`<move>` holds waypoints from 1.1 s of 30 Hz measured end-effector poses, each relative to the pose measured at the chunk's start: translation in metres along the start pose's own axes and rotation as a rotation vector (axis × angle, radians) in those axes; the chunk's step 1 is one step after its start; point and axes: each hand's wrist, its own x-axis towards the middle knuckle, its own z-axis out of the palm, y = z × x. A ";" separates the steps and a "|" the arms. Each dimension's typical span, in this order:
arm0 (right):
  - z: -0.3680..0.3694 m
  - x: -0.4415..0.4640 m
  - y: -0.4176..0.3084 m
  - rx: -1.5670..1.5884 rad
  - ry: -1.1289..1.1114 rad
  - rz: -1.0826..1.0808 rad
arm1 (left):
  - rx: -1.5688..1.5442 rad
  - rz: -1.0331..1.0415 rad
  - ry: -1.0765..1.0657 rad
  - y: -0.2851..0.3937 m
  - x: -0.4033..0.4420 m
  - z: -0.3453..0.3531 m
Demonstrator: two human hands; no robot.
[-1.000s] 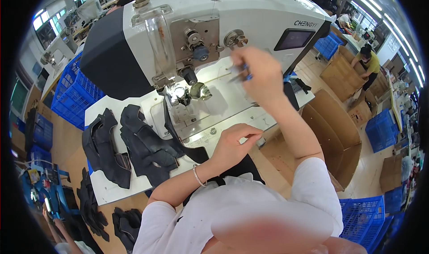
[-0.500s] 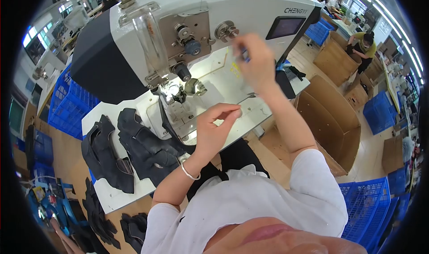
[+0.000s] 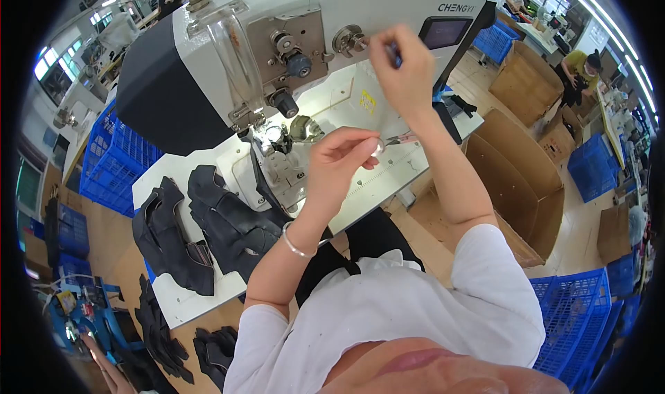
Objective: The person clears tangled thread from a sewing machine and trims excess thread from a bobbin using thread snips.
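My left hand, with a bracelet on its wrist, pinches a small shiny round metal piece that looks like a bobbin. It hovers over the front of the white sewing machine bed. Higher up, my right hand is closed with its fingertips together, just right of a round metal tension post on the machine head. A small dark blue thing shows among its fingers; its kind is unclear. Thread snips lie behind the left fingertips.
Black sewn pieces lie on the table's left, with more on the floor below. A large cardboard box stands at right. Blue crates flank the table. Another person bends over boxes at the far right.
My left hand has risen with the round piece, which now shows more clearly. My right hand has shifted slightly up and right, beside the tension post.
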 end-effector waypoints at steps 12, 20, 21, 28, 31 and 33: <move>-0.022 0.012 -0.017 -0.179 -0.110 -0.237 | -0.521 0.254 -0.037 0.043 -0.015 -0.023; -0.018 0.024 -0.017 -0.129 0.059 -0.172 | -0.478 0.268 0.000 0.048 -0.015 -0.017; -0.016 0.015 -0.019 -0.125 -0.024 -0.162 | -0.474 0.266 0.018 0.050 -0.016 -0.016; -0.016 0.025 -0.001 -0.144 0.069 -0.120 | -0.369 0.280 -0.029 0.053 -0.014 -0.023; 0.004 -0.007 -0.012 -0.092 -0.075 -0.213 | -0.374 0.272 -0.003 0.056 -0.015 -0.019; 0.006 -0.010 0.001 -0.122 -0.048 -0.156 | -0.329 0.268 0.003 0.059 -0.017 -0.022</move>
